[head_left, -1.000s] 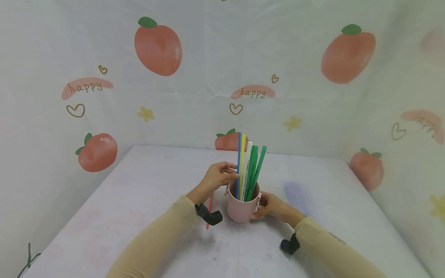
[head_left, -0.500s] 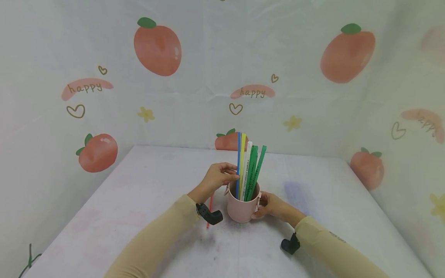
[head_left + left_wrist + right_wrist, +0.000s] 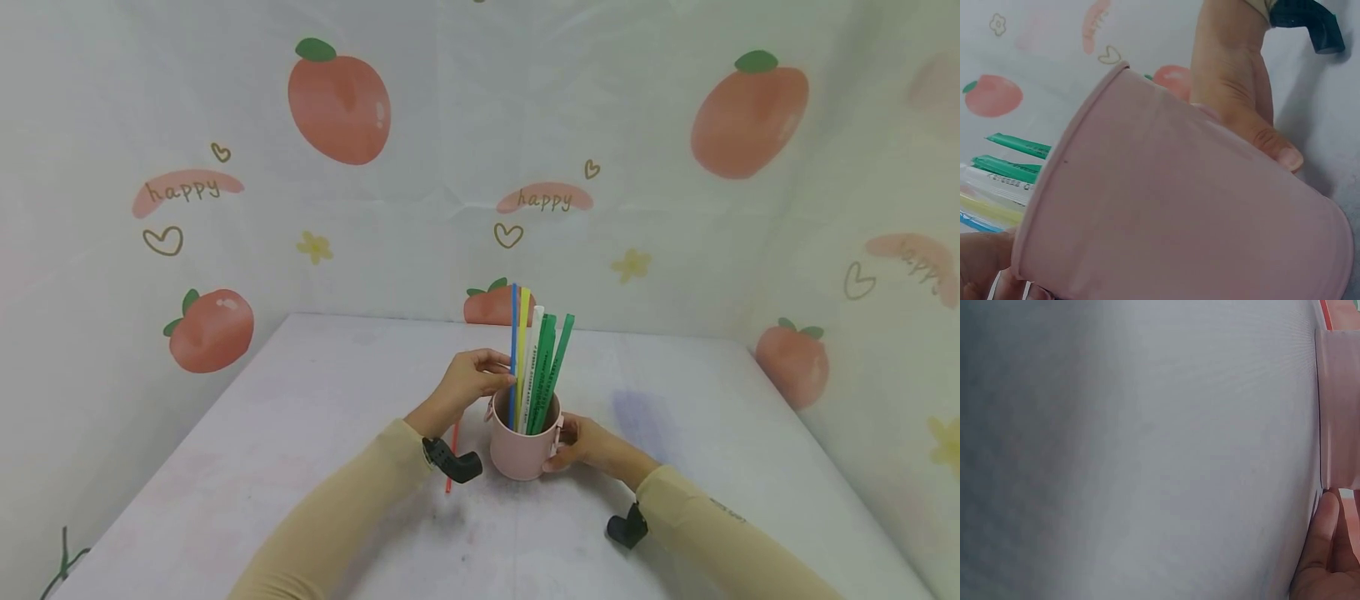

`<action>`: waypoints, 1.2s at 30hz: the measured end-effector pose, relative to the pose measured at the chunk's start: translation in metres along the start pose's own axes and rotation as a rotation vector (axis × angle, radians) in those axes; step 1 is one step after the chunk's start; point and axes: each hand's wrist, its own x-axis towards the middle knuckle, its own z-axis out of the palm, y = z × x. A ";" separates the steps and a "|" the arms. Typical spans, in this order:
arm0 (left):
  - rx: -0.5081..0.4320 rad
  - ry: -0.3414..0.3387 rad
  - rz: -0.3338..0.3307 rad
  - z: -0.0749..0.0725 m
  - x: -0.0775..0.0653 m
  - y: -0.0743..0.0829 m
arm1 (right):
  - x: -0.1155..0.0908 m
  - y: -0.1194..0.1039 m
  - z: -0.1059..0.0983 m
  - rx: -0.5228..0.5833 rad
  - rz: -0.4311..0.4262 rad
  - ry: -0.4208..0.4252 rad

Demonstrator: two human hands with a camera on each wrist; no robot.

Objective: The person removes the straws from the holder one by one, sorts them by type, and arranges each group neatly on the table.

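A pink cup (image 3: 517, 457) stands upright on the table, holding several long, thin straws. Among them are a blue straw (image 3: 513, 325), a yellow straw (image 3: 524, 308), a white printed wrapped straw (image 3: 534, 350) and green wrapped straws (image 3: 546, 358). Thumb and fingertips of my left hand (image 3: 468, 379) pinch the blue straw just above the rim. My right hand (image 3: 592, 446) grips the cup's right side by its handle, thumb against the wall. In the left wrist view the cup wall (image 3: 1179, 200) hides the straws' lower parts.
A red straw (image 3: 450, 485) lies on the table left of the cup, partly hidden by my left wrist and its black camera (image 3: 453, 461). The white table (image 3: 360, 358) meets a fruit-printed backdrop (image 3: 420, 208) behind. A dark green cord (image 3: 66, 558) shows at lower left.
The blue straw's top has tilted very slightly to the left. Both hands and the cup stay practically where they were.
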 end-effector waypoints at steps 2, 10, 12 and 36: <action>-0.015 0.005 0.007 -0.001 0.000 0.002 | 0.000 0.000 0.000 0.004 -0.005 -0.003; -0.162 0.005 0.033 -0.009 0.001 0.013 | 0.000 0.000 -0.001 0.007 -0.012 -0.008; -0.208 0.011 0.036 -0.012 0.001 0.016 | 0.000 0.001 -0.001 0.003 -0.006 -0.001; -0.410 0.096 0.176 -0.071 -0.013 0.060 | -0.001 0.001 -0.001 0.000 -0.004 -0.008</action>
